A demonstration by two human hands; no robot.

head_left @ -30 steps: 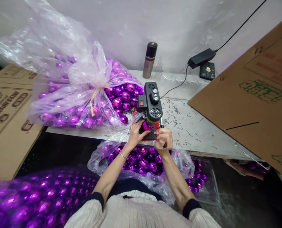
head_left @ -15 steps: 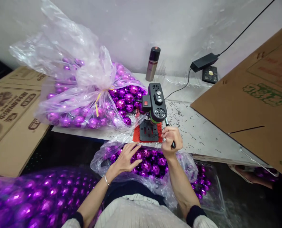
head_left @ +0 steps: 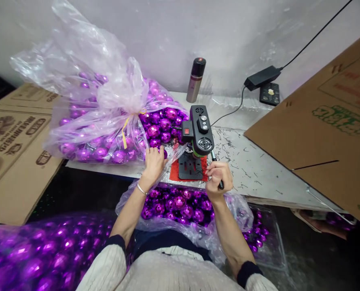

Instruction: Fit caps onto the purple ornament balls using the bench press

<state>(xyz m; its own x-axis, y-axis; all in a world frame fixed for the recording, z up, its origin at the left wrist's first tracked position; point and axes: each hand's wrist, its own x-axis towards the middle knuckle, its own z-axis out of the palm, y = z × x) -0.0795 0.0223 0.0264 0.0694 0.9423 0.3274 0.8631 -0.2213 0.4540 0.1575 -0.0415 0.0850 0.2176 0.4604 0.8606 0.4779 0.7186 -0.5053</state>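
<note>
My right hand (head_left: 219, 178) is wrapped round the black-gripped lever (head_left: 221, 185) of a small black bench press (head_left: 202, 129). Under the press head, its slotted base plate (head_left: 189, 169) lies on a red sheet with no ball on it. My left hand (head_left: 154, 161) reaches palm down to the mouth of a plastic bag, its bent fingers at the shiny purple faceted balls there. The thumb stands a little apart from the fingers, beside a purple ball (head_left: 166, 154); the fingertips are partly hidden. Below the table edge, in front of me, an open plastic bag holds more purple balls (head_left: 179, 202).
A tied clear bag (head_left: 107, 105) of purple balls stands left on the white table (head_left: 243, 169). Behind the press are a spray can (head_left: 195, 81) and a power adapter (head_left: 262, 78). Cardboard boxes (head_left: 319, 113) flank both sides. Small dark pins litter the tabletop.
My left hand has moved up and left, from above the open bag in front of me to the balls on the table. My right hand stays on the lever.
</note>
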